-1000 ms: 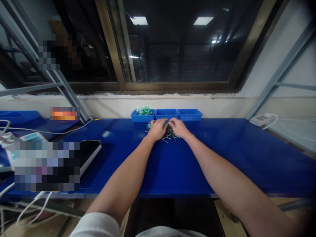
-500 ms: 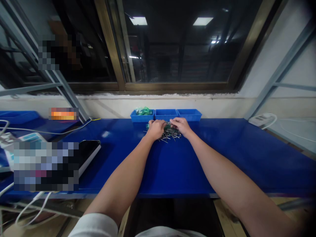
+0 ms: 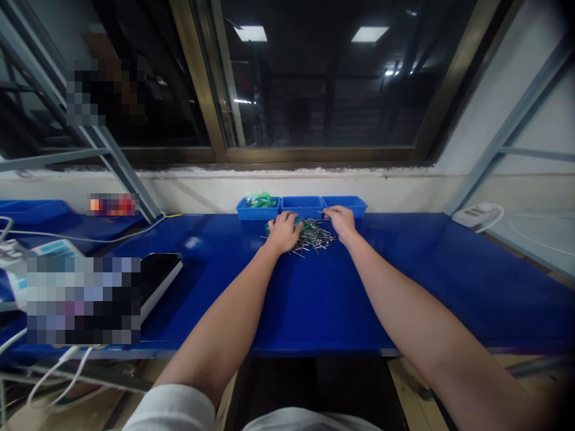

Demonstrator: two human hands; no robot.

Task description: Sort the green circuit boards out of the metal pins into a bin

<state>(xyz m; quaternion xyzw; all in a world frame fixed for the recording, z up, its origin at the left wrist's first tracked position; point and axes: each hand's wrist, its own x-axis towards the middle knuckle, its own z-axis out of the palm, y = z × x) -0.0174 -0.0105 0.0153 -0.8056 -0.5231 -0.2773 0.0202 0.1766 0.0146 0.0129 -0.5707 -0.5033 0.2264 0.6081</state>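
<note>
A loose pile of thin silvery metal pins (image 3: pixel 314 237), like nails or rivets, lies on the blue table, with some green pieces among them. My left hand (image 3: pixel 284 232) rests over the pile's left side, its fingers spread apart. Just past the pile's right edge, my right hand (image 3: pixel 341 222) pinches a thin metal pin (image 3: pixel 320 212) between thumb and forefinger, its tip pointing left. That hand is in front of the right blue bin (image 3: pixel 354 205). Next to it are a middle blue bin (image 3: pixel 300 206) and a left blue bin (image 3: pixel 251 212) holding green plastic packets (image 3: pixel 263 199).
The blue table (image 3: pixel 323 299) runs to the wall below a dark window. On the left lie a tablet-like device (image 3: pixel 164 269), white cables and another blue bin (image 3: pixel 33 211). A white power strip (image 3: pixel 478 215) sits at the far right. Grey metal posts stand on both sides.
My right hand has moved right and slightly up, off the pile, with a pin in its fingers. My left hand's fingers have spread out over the pile.
</note>
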